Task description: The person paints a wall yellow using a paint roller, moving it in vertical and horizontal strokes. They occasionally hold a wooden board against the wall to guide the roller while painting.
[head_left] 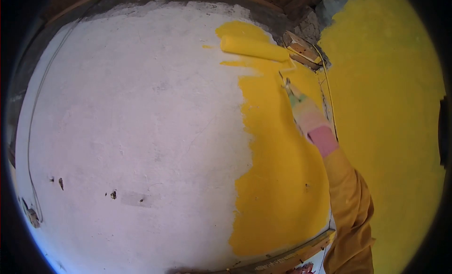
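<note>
My right hand (306, 113), in a light work glove with a pink cuff, is raised near the upper right and closed around the handle of a paint roller. The roller (254, 49) has a long yellow sleeve that lies nearly level against the wall, its left end over the border of yellow and white. Fresh yellow paint (278, 170) covers the right part of the white wall (141, 114), with a ragged left edge. A mustard sleeve (348, 198) covers my right arm. My left hand is out of the picture.
A yellow side wall (386, 123) meets the white one at a cracked corner, where a cable (330, 92) runs down. A wooden block (302, 49) juts out near the roller. Below runs a wooden ledge (292, 257). Another cable (31, 132) hangs at the far left.
</note>
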The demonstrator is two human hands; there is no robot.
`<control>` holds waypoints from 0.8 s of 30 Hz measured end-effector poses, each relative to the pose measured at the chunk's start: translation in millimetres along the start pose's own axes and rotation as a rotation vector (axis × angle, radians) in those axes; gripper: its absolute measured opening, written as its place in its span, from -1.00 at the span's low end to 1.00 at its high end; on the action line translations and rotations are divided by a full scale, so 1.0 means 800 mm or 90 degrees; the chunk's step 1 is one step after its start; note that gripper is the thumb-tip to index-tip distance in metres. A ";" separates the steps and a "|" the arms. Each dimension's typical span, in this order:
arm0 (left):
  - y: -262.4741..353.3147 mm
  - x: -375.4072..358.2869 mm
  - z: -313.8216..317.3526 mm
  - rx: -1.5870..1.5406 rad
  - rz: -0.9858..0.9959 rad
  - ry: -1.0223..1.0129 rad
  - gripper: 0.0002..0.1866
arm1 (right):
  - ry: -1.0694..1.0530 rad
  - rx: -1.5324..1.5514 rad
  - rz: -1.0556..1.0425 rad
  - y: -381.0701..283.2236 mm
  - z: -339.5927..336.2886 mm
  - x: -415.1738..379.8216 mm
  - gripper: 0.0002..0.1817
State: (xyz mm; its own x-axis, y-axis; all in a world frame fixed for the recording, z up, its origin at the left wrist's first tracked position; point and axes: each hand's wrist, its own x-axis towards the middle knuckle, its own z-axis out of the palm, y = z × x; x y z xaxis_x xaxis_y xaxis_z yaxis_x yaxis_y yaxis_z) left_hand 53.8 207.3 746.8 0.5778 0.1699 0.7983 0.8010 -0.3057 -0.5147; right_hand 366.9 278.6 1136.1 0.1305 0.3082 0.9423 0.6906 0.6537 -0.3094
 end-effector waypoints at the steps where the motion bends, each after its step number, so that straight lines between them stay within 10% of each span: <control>1: 0.000 0.000 -0.001 -0.009 -0.009 -0.011 -0.64 | -0.002 -0.001 0.003 0.017 0.003 -0.006 -0.53; 3: 0.003 0.001 -0.004 -0.020 -0.016 -0.028 -0.63 | 0.094 -0.610 -0.380 0.063 0.013 -0.002 -0.52; 6: 0.007 0.004 -0.010 -0.013 -0.036 -0.043 -0.59 | 0.131 -0.300 -0.553 0.079 0.016 -0.015 -0.58; 7: 0.010 0.007 -0.012 -0.022 -0.045 -0.040 -0.58 | 0.129 -0.298 -0.548 0.077 0.012 -0.025 -0.58; 9: 0.010 0.005 -0.011 -0.030 -0.060 -0.083 -0.54 | -0.173 0.387 0.194 0.022 -0.007 -0.075 -0.60; 13: 0.027 0.055 -0.045 -0.030 -0.042 -0.043 -0.70 | -0.185 0.526 0.271 0.040 -0.015 -0.102 -0.70; 15: 0.007 0.068 -0.041 -0.054 -0.035 -0.285 -0.72 | -0.142 0.502 0.247 0.042 -0.018 -0.116 -0.78; 19: 0.022 0.215 -0.081 -0.119 -0.067 0.113 -0.58 | -0.110 0.472 0.204 0.030 -0.028 -0.127 -0.83; 24: -0.013 0.392 -0.046 -0.593 -0.299 0.192 -0.53 | 0.058 0.146 -0.028 -0.006 -0.046 -0.128 -0.75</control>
State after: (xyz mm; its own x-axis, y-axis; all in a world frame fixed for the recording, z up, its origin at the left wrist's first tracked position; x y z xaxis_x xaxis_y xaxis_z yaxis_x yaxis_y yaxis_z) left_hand 221.0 229.3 1014.0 0.0797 0.2574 0.9630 0.4248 -0.8827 0.2008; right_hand 376.7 218.7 1045.5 0.1753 0.2194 0.9598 0.5194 0.8076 -0.2794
